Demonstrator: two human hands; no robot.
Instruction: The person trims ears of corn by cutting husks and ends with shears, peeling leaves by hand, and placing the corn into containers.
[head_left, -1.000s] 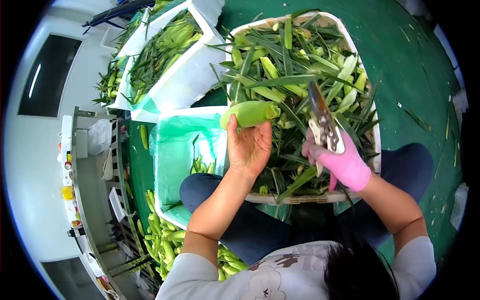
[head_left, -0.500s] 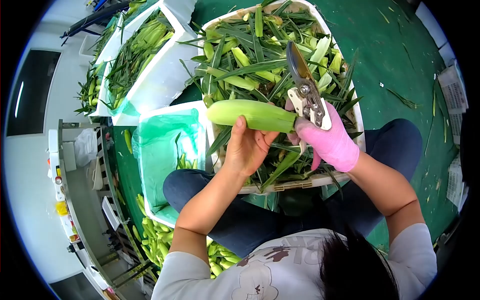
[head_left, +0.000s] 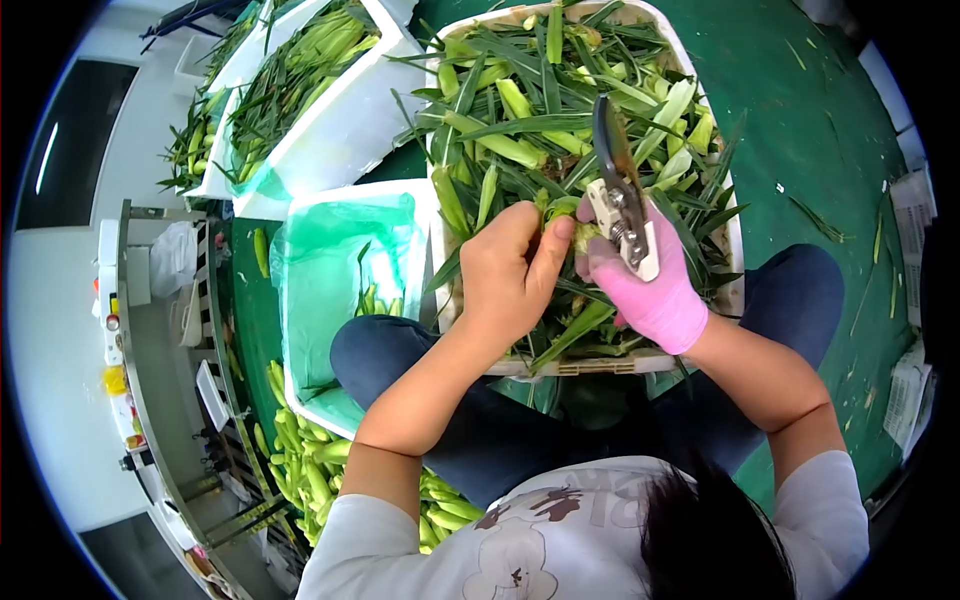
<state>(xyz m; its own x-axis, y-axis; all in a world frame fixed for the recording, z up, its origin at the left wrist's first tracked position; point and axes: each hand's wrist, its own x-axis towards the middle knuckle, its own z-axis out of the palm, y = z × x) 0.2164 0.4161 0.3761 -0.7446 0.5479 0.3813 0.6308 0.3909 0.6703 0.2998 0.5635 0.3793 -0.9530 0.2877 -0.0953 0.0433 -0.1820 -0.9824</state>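
My bare left hand (head_left: 508,268) is closed around an ear of corn (head_left: 585,240), thumb on top and pointing right. Only the pale green end shows past the thumb; my fingers hide the rest. In a pink glove, my right hand (head_left: 662,292) grips pruning shears (head_left: 625,215), dark blade pointing up and away from me. The gloved fingertips are at the end of the ear, and whether they touch it is unclear. Both hands are over a white crate (head_left: 738,250) heaped with green husks and long leaves (head_left: 520,120).
Left of the crate stands a white box lined with green film (head_left: 330,250), a few ears inside. Trimmed ears (head_left: 315,465) lie piled beside my left leg. Foam boxes (head_left: 330,110) of leafy corn stand at upper left, a metal rack (head_left: 165,400) at far left.
My left hand has turned over and wrapped around the ear, which lay lengthwise across the fingers before. The right hand with the shears stays close by. The whole view has shifted slightly.
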